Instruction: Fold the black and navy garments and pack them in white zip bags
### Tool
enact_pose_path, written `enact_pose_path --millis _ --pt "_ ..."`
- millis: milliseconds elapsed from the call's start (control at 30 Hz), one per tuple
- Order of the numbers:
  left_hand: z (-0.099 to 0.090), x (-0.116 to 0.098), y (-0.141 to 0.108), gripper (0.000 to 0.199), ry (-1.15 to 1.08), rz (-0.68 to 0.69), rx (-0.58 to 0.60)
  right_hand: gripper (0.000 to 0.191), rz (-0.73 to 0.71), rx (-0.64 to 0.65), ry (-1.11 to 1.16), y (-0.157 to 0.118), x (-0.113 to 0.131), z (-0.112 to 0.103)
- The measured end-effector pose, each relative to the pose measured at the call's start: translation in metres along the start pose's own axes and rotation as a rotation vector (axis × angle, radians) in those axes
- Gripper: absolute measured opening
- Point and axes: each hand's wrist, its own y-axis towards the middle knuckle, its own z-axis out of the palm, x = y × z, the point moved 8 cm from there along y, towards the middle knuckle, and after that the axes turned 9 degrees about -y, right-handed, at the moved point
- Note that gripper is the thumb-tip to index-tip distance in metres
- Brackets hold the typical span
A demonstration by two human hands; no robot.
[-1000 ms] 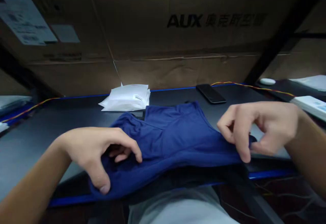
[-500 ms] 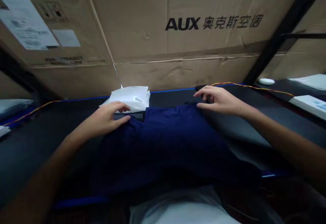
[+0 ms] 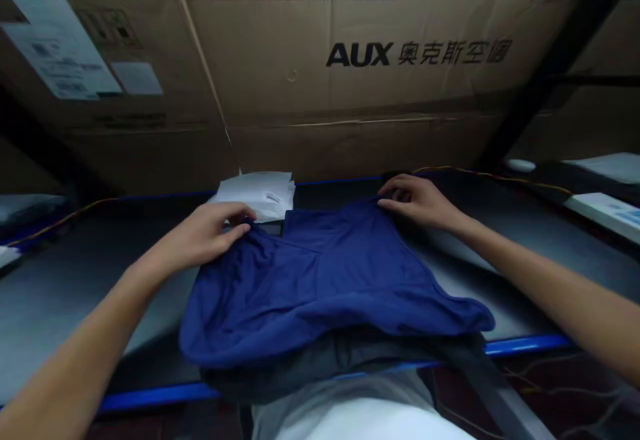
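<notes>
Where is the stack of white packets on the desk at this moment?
In the head view, the white packets lie at the far edge of the dark desk, against the cardboard box, just beyond the left hand and the blue garment.

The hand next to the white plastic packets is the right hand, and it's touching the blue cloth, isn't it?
Not quite: the head view shows that it is the left hand, not the right. The rest is right: it is next to the white plastic packets and touching the soft blue fabric garment.
</notes>
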Motion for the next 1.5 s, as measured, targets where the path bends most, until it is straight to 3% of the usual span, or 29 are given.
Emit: enact_pose_path --millis 167,267,333,433,533,600,700,833,900,1000,1167,1233,1367,1433,1500 --pt "0.007 -0.02 -0.003 0.032 0.019 0.122 0.007 0.034 -0.004 -0.01 -0.034 -0.001 -0.005 0.002" --pt "0.012 -0.037 -0.004 0.037 -0.013 0.18 -0.012 0.031 -0.071 -0.006 -0.049 -0.004 0.014 -0.003" --pt "0.022 -0.045 -0.004 0.044 -0.027 0.195 0.043 0.03 -0.137 0.059 -0.001 -0.008 0.034 -0.005" --pt "0.042 -0.046 -0.006 0.057 0.002 0.15 0.198 0.027 -0.196 0.331 0.161 -0.021 0.066 -0.001" --pt "0.053 -0.038 -0.01 0.074 0.046 0.077 0.302 0.032 -0.217 0.789 0.276 -0.05 0.091 0.008" --pt "0.053 -0.035 -0.012 0.086 0.062 0.067 0.325 0.05 -0.148 1.029 0.36 -0.068 0.095 0.007" --pt "0.047 -0.04 -0.014 0.096 0.059 0.095 0.31 0.062 -0.029 1.158 0.311 -0.08 0.085 0.003" --pt "0.047 -0.064 -0.021 0.091 -0.033 0.204 0.351 0.065 0.027 1.276 0.29 -0.089 0.076 0.007" --pt "0.054 -0.078 -0.027 0.092 -0.118 0.259 0.428 0.059 -0.002 1.292 0.297 -0.091 0.079 0.006" --pt "0.066 -0.093 -0.035 0.104 -0.192 0.308 0.543 0.035 -0.105 1.268 0.274 -0.091 0.089 -0.004" --pt "0.08 -0.094 -0.039 0.115 -0.151 0.293 0.653 0.02 -0.171 1.138 0.174 -0.085 0.093 -0.021" --pt "0.079 -0.089 -0.038 0.116 -0.142 0.269 0.648 0.02 -0.184 1.17 0.118 -0.09 0.091 -0.016" --pt "0.073 -0.08 -0.036 0.116 -0.14 0.232 0.626 0.042 -0.254 1.308 0.164 -0.102 0.098 0.001" --pt "0.073 -0.077 -0.036 0.117 -0.151 0.222 0.631 0.041 -0.313 1.209 0.243 -0.095 0.111 0.003" --pt "0.074 -0.075 -0.036 0.116 -0.168 0.211 0.643 0.032 -0.365 0.906 0.331 -0.077 0.128 -0.003"
